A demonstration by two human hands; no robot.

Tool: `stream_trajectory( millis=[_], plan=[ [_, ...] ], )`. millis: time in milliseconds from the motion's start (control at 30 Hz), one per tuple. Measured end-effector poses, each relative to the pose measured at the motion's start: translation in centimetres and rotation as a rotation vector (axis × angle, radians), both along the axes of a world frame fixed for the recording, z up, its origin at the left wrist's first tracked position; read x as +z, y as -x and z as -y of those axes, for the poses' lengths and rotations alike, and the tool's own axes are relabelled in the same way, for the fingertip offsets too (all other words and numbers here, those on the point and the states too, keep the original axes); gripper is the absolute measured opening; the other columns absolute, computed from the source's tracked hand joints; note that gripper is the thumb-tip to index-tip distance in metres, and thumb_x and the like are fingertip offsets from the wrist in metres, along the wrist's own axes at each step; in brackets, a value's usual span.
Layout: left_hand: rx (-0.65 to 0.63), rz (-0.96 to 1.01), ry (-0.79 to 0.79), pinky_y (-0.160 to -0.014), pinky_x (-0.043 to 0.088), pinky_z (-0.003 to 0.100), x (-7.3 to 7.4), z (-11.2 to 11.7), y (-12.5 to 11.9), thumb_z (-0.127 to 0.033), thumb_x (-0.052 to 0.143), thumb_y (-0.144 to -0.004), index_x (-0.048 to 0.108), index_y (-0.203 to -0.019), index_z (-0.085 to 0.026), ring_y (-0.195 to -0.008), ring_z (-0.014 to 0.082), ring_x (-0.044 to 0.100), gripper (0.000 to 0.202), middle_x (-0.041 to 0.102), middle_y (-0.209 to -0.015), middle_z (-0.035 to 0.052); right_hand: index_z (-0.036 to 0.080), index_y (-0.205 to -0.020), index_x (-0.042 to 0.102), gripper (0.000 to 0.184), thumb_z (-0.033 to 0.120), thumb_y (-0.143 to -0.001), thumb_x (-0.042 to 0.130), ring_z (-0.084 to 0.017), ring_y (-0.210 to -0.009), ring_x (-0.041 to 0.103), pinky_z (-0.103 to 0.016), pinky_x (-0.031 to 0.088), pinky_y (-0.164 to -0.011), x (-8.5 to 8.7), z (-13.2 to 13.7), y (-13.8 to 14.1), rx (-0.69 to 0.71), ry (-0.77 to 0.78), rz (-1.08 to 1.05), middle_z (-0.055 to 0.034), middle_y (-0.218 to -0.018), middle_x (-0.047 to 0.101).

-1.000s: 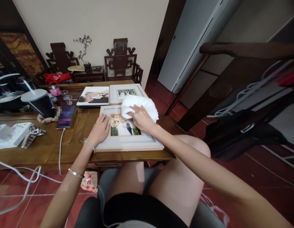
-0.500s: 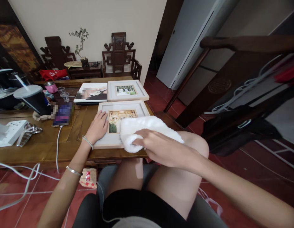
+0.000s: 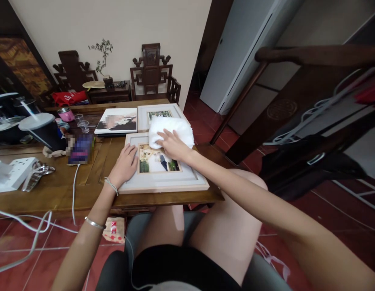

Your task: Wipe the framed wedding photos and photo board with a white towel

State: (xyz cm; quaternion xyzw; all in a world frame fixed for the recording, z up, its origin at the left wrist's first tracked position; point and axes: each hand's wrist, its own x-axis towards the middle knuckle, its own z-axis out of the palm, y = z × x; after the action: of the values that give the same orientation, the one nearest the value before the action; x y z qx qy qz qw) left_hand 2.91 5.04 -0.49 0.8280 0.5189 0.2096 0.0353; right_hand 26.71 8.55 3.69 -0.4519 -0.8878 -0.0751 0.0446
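A light wooden picture frame [image 3: 163, 188] with a small photo [image 3: 157, 161] in its middle lies flat on the table near the front edge. My left hand [image 3: 126, 163] rests on its left side, fingers stretched out and holding nothing. With my right hand [image 3: 172, 146] I grip a folded white fluffy towel [image 3: 178, 127], which lies over the frame's far edge and hides part of it. The towel also overlaps a second picture frame [image 3: 143, 115] behind, covering part of its photo.
Left of the second frame lies a photo panel [image 3: 117, 120]. A phone [image 3: 80, 150] on a white cable, a black cup with a straw [image 3: 43, 131], a power strip [image 3: 14, 173] and a clear hair clip [image 3: 37, 174] are on the table's left. A carved wooden chair [image 3: 151, 68] stands behind.
My right hand has moved the towel from the near right part of the front frame to its far edge, uncovering the photo. My left hand has stayed in place.
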Motion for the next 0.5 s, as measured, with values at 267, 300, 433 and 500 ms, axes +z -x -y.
stream_trajectory(
  millis=[267, 300, 433, 500],
  plan=[
    [0.021, -0.026, 0.023, -0.126, 0.024, 0.049, 0.1, 0.1, -0.3, -0.028, 0.03, -0.099, 0.049, -0.14, 0.001, -0.15, 0.0319, 0.029, 0.054, 0.045, -0.153, 0.0225, 0.012, -0.128, 0.064, 0.056, -0.006, -0.078, 0.043, -0.036, -0.139, 0.044, -0.054, 0.039, -0.11, 2.4, 10.2, -1.6, 0.148, 0.259, 0.008, -0.0199, -0.145, 0.053],
    [0.022, -0.032, 0.023, -0.126, 0.024, 0.049, 0.1, 0.1, -0.3, -0.027, 0.03, -0.099, 0.049, -0.141, 0.001, -0.15, 0.0319, 0.029, 0.054, 0.044, -0.153, 0.0225, 0.012, -0.126, 0.066, 0.056, -0.006, -0.077, 0.043, -0.035, -0.137, 0.047, -0.051, 0.041, -0.108, 3.2, 11.6, -1.8, 0.173, 0.297, -0.005, -0.0199, -0.142, 0.056],
    [0.007, -0.033, 0.009, -0.125, 0.025, 0.052, -0.2, -0.1, -0.1, -0.026, 0.029, -0.099, 0.049, -0.142, -0.004, -0.15, 0.0311, 0.03, 0.052, 0.047, -0.153, 0.0188, 0.015, -0.121, 0.068, 0.055, -0.005, -0.076, 0.043, -0.029, -0.122, 0.061, -0.041, 0.05, -0.1, 4.9, 14.8, -2.0, 0.224, 0.361, -0.076, -0.0173, -0.126, 0.066],
    [0.0, -0.035, -0.002, -0.125, 0.024, 0.051, -0.3, -0.2, 0.0, -0.026, 0.028, -0.099, 0.05, -0.141, -0.005, -0.149, 0.0305, 0.031, 0.052, 0.048, -0.152, 0.0174, 0.016, -0.123, 0.067, 0.058, -0.006, -0.076, 0.043, -0.03, -0.129, 0.057, -0.043, 0.048, -0.104, 4.3, 14.3, -1.6, 0.239, 0.351, -0.094, -0.0167, -0.132, 0.063]
  ],
)
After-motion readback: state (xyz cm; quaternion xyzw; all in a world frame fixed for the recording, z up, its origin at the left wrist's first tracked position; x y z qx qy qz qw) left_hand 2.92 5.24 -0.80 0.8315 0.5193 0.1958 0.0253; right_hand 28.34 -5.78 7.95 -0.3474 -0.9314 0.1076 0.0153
